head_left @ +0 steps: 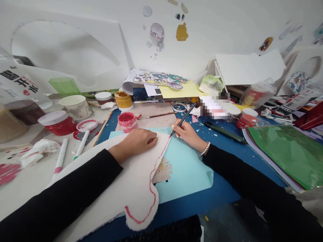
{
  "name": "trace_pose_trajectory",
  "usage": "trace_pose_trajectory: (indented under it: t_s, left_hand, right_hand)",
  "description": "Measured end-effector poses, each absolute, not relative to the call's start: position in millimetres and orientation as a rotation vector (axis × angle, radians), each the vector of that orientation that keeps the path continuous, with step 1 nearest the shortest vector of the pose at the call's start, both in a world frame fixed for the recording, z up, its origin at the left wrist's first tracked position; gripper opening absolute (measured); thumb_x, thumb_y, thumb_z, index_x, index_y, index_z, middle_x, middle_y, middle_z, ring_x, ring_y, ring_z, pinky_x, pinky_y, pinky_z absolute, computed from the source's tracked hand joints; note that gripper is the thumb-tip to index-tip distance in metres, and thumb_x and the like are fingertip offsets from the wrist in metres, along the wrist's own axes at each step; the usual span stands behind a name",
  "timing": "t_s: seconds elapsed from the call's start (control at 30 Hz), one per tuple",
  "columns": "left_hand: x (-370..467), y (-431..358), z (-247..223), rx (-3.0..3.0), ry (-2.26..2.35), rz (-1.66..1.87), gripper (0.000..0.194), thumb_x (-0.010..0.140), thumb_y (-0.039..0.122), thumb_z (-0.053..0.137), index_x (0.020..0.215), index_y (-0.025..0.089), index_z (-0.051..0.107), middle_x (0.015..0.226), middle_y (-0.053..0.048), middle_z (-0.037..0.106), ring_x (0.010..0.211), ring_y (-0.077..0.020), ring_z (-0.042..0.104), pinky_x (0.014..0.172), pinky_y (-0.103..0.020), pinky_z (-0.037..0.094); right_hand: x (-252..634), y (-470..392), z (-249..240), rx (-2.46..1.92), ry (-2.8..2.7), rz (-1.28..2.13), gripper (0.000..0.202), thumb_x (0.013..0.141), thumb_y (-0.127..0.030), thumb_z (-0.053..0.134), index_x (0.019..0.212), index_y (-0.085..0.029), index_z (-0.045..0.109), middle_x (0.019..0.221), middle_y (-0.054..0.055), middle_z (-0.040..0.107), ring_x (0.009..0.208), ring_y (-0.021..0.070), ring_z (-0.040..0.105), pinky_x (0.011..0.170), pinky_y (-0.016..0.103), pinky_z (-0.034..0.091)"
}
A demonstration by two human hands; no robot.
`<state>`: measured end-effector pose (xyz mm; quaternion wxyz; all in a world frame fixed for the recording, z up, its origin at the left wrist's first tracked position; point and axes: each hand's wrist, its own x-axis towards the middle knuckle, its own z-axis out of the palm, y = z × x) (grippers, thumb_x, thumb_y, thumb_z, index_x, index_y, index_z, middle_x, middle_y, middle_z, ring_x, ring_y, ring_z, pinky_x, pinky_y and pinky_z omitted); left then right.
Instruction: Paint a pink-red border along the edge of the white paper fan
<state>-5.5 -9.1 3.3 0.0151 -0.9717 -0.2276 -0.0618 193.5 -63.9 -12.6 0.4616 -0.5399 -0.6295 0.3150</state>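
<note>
If the white board (pixel 136 164), at lower centre of the frame, slipped on the blue paper (pixel 189 181), the red line (pixel 138 222) could stray, I'd say; the open paint jar (pixel 127 121) might get knocked by the left hand (pixel 138 141), which rests loosely curled, its grip unclear. The right hand (pixel 188 134) pinches the brush (pixel 188 114).

This looks like a craft workspace; whether in a home or a studio cannot be told. An open pink jar (pixel 128 126) stands on a blue table (pixel 186 205). Left of the jar are a red pot (pixel 58 125) and markers (pixel 61 154); just behind it, a yellow pot (pixel 123 100); right of it, a brush (pixel 187 115), paper scraps (pixel 194 119) and a cutter (pixel 223 132). Beyond it lies a coloured drawing (pixel 158 78), below a wall (pixel 222 23) with stickers (pixel 182 33).
</note>
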Motion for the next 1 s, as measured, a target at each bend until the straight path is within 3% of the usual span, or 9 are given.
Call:
trace_pose_trajectory:
  t_s: [1.0]
  left_hand:
    - [-5.3, -9.2, 2.2, -3.049, -0.713, -0.248, 0.028, 0.081, 0.026, 0.034, 0.056, 0.017, 0.042, 0.057, -0.002, 0.053, 0.050, -0.0116, 0.043, 0.045, -0.026, 0.017]
  right_hand:
    - [192.6, -64.6, -12.4, -1.306, -1.514, 0.794, 0.018, 0.079, -0.029, 0.043, 0.064, -0.019, 0.039, 0.046, -0.008, 0.041, 0.042, 0.0068, 0.035, 0.045, 0.021, 0.027]
